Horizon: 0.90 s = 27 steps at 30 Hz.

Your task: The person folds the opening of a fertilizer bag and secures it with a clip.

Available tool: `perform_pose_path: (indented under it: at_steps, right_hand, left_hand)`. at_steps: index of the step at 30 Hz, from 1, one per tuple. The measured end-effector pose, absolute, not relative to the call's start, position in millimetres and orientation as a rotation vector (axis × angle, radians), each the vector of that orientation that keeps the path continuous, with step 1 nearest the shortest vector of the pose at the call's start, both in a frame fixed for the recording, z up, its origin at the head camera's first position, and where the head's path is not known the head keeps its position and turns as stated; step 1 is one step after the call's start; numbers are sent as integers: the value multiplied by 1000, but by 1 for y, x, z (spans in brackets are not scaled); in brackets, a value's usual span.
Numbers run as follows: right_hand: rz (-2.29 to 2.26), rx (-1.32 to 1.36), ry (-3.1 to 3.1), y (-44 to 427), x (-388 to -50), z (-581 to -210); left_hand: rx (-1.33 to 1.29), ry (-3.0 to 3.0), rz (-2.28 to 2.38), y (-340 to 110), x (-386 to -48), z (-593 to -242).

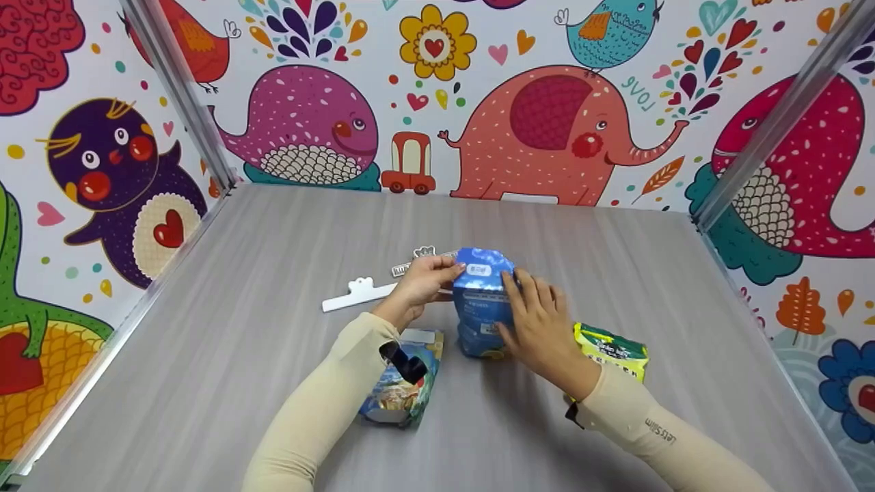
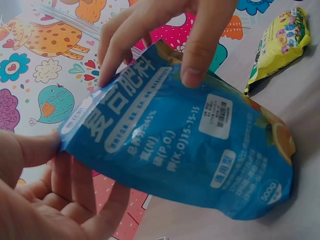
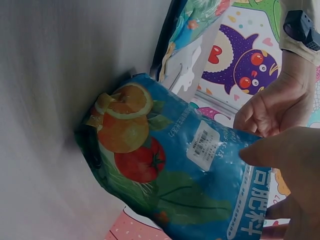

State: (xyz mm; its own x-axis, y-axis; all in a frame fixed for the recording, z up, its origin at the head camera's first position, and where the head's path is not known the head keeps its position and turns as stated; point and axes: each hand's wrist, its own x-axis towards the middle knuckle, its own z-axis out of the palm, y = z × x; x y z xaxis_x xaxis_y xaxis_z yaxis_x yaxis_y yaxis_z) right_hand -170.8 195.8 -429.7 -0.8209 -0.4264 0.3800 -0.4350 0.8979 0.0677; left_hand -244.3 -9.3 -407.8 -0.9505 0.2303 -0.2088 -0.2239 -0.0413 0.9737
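A blue fertilizer bag (image 1: 478, 318) with pictures of oranges and a tomato stands upright on the table. Its top band bends over, showing a lighter blue strip in the head view. My left hand (image 1: 422, 281) pinches the bag's top left corner between thumb and fingers. At the opposite side, my right hand (image 1: 540, 318) holds the upper edge, thumb on one face and fingers on the other. The left wrist view shows the printed face of the bag (image 2: 175, 145) between both hands. In the right wrist view, the bag's fruit pictures (image 3: 130, 120) are near the table.
A white sealing clip (image 1: 359, 295) lies left of the bag, with a patterned clip (image 1: 403, 268) partly hidden behind my left hand. A colourful bag (image 1: 396, 393) lies under my left forearm, and a yellow-green bag (image 1: 615, 350) beside my right wrist. Printed walls surround the table.
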Motion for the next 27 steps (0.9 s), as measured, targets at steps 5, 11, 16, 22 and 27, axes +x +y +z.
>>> perform_pose_path:
  at_steps: [5,11,16,22,27]
  right_hand:
    - [30,609,-2741,195,-172,-429]
    - [70,600,-2766,195,-173,-430]
    - [101,588,-2763,194,-175,-432]
    - [129,628,-2675,195,-178,-439]
    - [133,663,-2600,197,-182,-446]
  left_hand:
    - [10,1933,2070,-9,-244,-409]
    - [24,1933,2079,-9,-245,-411]
    - [30,1932,2084,-9,-245,-411]
    - [24,1931,2086,-10,-246,-413]
    - [4,1939,2077,-10,-246,-416]
